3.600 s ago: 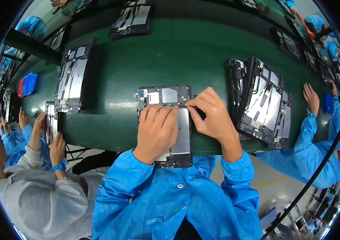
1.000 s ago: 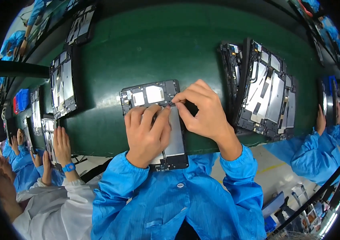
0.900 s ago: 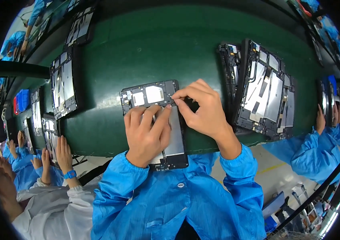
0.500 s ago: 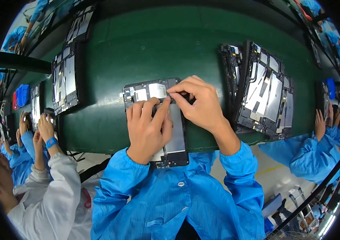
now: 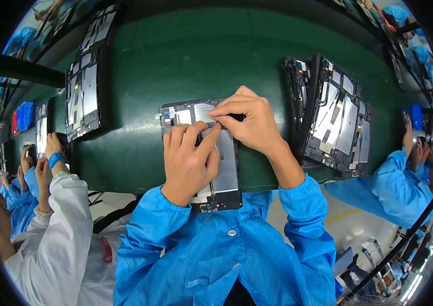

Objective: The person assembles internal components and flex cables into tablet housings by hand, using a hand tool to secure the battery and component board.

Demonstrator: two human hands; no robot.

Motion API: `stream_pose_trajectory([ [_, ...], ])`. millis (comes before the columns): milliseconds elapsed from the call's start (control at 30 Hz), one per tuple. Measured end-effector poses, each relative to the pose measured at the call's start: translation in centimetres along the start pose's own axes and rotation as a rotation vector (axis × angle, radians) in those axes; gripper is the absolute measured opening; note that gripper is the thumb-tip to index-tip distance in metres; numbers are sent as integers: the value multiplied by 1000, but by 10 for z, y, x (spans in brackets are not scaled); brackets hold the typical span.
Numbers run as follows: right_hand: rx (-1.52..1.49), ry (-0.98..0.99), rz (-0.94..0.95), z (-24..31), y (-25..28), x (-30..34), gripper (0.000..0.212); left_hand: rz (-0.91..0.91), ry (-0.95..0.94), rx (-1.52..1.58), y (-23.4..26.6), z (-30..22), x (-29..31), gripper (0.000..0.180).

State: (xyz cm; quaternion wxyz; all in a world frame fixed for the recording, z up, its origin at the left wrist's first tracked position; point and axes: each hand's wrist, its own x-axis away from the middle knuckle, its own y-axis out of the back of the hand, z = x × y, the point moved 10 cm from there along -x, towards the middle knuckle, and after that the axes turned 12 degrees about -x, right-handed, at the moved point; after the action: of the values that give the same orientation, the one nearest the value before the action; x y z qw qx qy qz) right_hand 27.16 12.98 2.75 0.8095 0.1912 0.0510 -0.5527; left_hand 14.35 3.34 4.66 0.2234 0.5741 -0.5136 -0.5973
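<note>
An opened tablet [image 5: 226, 171] with silver inner panels and a black frame lies in front of me, its lower end by my jacket. Across its left side rests my left hand [image 5: 190, 166], palm down, fingers lying apart on the inner parts. The index fingertip is close beside the right hand's fingertips. My right hand [image 5: 257, 122] comes in over the tablet's upper right, thumb and index finger pinched together near a pale panel [image 5: 202, 111]. What the pinch holds, if anything, is too small to make out. A small whitish tab sticks out at the tablet's upper left corner.
Several opened tablets [image 5: 331, 117] lie stacked to the right on the green table [image 5: 175, 56]. More tablets [image 5: 83, 97] form a row at the left. A co-worker's hand with a blue wristband [image 5: 56, 159] works at far left; another co-worker's sleeve [image 5: 395, 168] is at right.
My right hand's pinched fingertips have shifted slightly left and down over the tablet. The left hand stays nearly in place. The whole view has tilted a little.
</note>
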Motion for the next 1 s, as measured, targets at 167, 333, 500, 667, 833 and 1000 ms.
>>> stream_pose_trajectory([
  [167, -6, 2, 13, -4, -1, -3, 24, 9, -68, -15, 0, -1, -5, 45],
  [333, 3, 8, 15, -2, 0, -4, 24, 22, -152, -22, -1, -3, -9, 43],
  [500, -4, 25, 12, -3, -1, -4, 24, 14, -171, -25, -1, -3, -12, 37],
  [667, -13, 17, 6, -3, -1, -3, 24, 11, -161, -1, -1, -2, -13, 33],
  [833, -17, 2, -5, -4, -1, -3, 21, 24, -157, 3, -1, -3, -17, 29],
  [1000, -75, -64, -17, -9, 2, 0, 32, 21, -169, -31, -2, -4, -19, 28],
])
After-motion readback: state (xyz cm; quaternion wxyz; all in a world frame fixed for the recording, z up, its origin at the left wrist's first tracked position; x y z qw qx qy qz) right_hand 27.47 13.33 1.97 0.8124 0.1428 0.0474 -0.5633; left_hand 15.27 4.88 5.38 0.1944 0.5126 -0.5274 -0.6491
